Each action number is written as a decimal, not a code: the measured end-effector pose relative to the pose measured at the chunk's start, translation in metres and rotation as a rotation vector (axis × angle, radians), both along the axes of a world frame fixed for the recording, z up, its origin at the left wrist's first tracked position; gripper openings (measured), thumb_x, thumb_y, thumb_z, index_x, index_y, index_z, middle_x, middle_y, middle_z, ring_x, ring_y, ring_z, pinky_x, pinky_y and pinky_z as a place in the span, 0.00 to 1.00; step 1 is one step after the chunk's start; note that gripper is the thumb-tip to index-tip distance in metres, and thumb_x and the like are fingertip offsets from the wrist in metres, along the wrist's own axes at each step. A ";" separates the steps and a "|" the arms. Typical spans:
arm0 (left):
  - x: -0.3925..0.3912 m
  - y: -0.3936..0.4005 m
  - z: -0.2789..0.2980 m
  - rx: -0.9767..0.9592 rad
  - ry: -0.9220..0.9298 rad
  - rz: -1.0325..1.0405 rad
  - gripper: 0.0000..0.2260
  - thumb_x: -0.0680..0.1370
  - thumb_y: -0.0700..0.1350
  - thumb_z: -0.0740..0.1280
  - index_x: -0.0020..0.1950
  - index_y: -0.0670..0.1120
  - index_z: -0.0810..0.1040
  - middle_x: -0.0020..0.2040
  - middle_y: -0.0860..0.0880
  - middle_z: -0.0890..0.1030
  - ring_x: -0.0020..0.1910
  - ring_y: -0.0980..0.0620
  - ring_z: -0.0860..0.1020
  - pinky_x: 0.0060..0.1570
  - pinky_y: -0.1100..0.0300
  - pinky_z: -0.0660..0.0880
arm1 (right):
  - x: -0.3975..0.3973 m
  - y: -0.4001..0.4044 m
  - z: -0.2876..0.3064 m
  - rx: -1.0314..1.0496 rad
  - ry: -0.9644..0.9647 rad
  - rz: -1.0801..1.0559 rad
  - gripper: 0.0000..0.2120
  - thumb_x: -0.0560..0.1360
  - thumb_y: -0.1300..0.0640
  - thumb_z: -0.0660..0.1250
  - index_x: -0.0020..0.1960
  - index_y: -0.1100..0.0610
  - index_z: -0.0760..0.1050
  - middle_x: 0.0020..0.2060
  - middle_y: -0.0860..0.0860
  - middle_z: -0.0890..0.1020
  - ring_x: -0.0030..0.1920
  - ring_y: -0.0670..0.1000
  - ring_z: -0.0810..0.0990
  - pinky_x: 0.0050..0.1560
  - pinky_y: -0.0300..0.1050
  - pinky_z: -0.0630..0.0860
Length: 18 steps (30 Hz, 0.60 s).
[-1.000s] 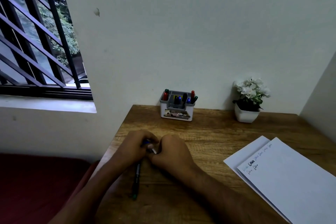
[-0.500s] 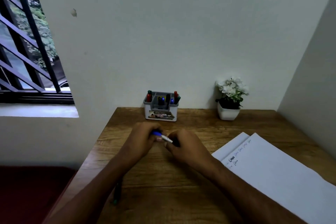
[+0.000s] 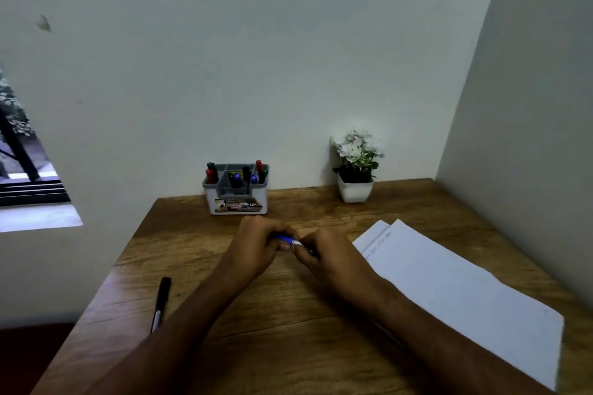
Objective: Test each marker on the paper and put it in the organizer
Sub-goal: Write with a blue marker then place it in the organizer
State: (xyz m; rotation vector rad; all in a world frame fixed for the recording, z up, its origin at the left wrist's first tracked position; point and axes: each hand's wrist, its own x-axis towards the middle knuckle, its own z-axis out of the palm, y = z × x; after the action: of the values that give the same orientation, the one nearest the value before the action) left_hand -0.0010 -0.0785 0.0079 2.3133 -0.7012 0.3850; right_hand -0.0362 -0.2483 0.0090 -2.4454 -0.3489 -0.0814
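Both hands meet over the middle of the brown wooden table (image 3: 199,253); the left hand (image 3: 256,245) curls its fingers round the blue end of a slim blue-and-white marker (image 3: 288,239), and the right hand (image 3: 327,258) closes its fingers on the marker's white end, so the marker spans the small gap between them, lifted just above the tabletop; a black marker with a white band (image 3: 161,303) lies flat on the wood near the table's left edge, just beside the left forearm; the white and grey plastic organizer (image 3: 237,199) stands against the wall beyond the hands, with red, green, blue and black markers upright in its compartments; the white sheets of paper (image 3: 449,285) lie to the right, faint scribbles near their far corner; a small white pot of white flowers (image 3: 355,170) sits by the wall.
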 end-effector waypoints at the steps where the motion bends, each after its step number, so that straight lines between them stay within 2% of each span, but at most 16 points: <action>1: 0.001 -0.001 -0.001 -0.012 0.006 0.027 0.12 0.71 0.31 0.72 0.47 0.47 0.86 0.44 0.54 0.85 0.44 0.72 0.78 0.44 0.79 0.71 | 0.001 -0.005 -0.003 0.022 0.007 -0.013 0.18 0.82 0.49 0.64 0.36 0.53 0.79 0.27 0.47 0.74 0.28 0.44 0.71 0.31 0.38 0.63; 3: 0.006 0.005 0.000 -0.065 0.012 0.134 0.12 0.71 0.32 0.72 0.48 0.47 0.86 0.45 0.55 0.84 0.41 0.70 0.77 0.44 0.80 0.70 | 0.002 -0.018 -0.009 0.078 0.007 -0.044 0.23 0.82 0.48 0.66 0.28 0.49 0.73 0.24 0.50 0.74 0.26 0.45 0.71 0.32 0.45 0.66; 5: 0.012 0.013 0.000 -0.100 -0.003 0.227 0.12 0.71 0.33 0.73 0.49 0.47 0.85 0.46 0.56 0.82 0.41 0.71 0.75 0.44 0.82 0.68 | 0.004 -0.031 -0.014 0.117 -0.027 -0.072 0.25 0.81 0.48 0.67 0.26 0.51 0.72 0.25 0.56 0.77 0.26 0.46 0.72 0.35 0.55 0.70; 6: 0.013 0.015 -0.001 -0.085 -0.004 0.235 0.12 0.71 0.34 0.73 0.50 0.47 0.85 0.47 0.56 0.82 0.42 0.71 0.74 0.43 0.82 0.68 | 0.005 -0.037 -0.014 0.125 -0.038 -0.087 0.25 0.81 0.47 0.67 0.26 0.52 0.73 0.26 0.57 0.78 0.26 0.46 0.73 0.36 0.56 0.72; 7: 0.014 0.013 -0.002 -0.052 0.002 0.223 0.12 0.71 0.35 0.74 0.51 0.48 0.85 0.48 0.56 0.83 0.42 0.72 0.73 0.43 0.82 0.68 | 0.005 -0.041 -0.013 0.125 -0.031 -0.104 0.24 0.81 0.47 0.66 0.27 0.52 0.74 0.26 0.56 0.79 0.27 0.45 0.74 0.37 0.53 0.73; 10: 0.013 -0.001 -0.010 0.051 0.079 0.151 0.11 0.71 0.40 0.75 0.52 0.51 0.84 0.50 0.58 0.84 0.44 0.70 0.74 0.45 0.77 0.69 | 0.003 -0.050 -0.006 0.188 0.012 -0.139 0.22 0.82 0.50 0.65 0.30 0.52 0.77 0.24 0.47 0.79 0.27 0.40 0.77 0.33 0.34 0.69; 12: 0.014 -0.012 -0.017 0.104 0.140 0.116 0.11 0.71 0.42 0.76 0.51 0.52 0.85 0.51 0.57 0.84 0.45 0.68 0.75 0.48 0.73 0.72 | 0.001 -0.054 -0.001 0.303 0.077 -0.173 0.18 0.83 0.53 0.64 0.37 0.55 0.80 0.25 0.46 0.79 0.25 0.40 0.76 0.32 0.33 0.69; 14: 0.016 -0.018 -0.022 0.126 0.179 0.088 0.11 0.70 0.43 0.77 0.51 0.52 0.85 0.51 0.57 0.84 0.47 0.65 0.77 0.50 0.70 0.74 | -0.005 -0.059 0.001 0.475 0.145 -0.193 0.06 0.83 0.57 0.64 0.51 0.54 0.80 0.31 0.52 0.82 0.27 0.44 0.80 0.29 0.38 0.73; 15: 0.017 -0.019 -0.023 0.126 0.186 0.080 0.11 0.70 0.43 0.77 0.51 0.52 0.85 0.51 0.56 0.85 0.47 0.64 0.78 0.49 0.72 0.73 | -0.007 -0.062 0.002 0.565 0.153 -0.193 0.07 0.82 0.59 0.65 0.58 0.51 0.78 0.35 0.56 0.84 0.29 0.48 0.82 0.28 0.41 0.75; 16: 0.018 -0.020 -0.024 0.124 0.188 0.077 0.11 0.70 0.43 0.77 0.51 0.52 0.85 0.51 0.56 0.85 0.47 0.64 0.78 0.47 0.74 0.71 | -0.010 -0.065 0.003 0.645 0.152 -0.190 0.12 0.82 0.61 0.66 0.62 0.48 0.76 0.40 0.60 0.85 0.30 0.53 0.83 0.28 0.43 0.77; 18: 0.020 -0.020 -0.026 0.122 0.197 0.081 0.12 0.69 0.44 0.78 0.52 0.52 0.85 0.51 0.57 0.85 0.47 0.64 0.78 0.44 0.78 0.68 | -0.015 -0.071 0.005 0.769 0.143 -0.161 0.14 0.82 0.65 0.65 0.64 0.51 0.77 0.44 0.64 0.84 0.33 0.58 0.84 0.31 0.49 0.82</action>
State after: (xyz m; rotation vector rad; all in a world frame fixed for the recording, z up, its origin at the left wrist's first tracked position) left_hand 0.0188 -0.0985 -0.0179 2.4587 -0.5489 0.1508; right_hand -0.0512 -0.3196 0.0141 -1.6979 -0.0340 -0.0892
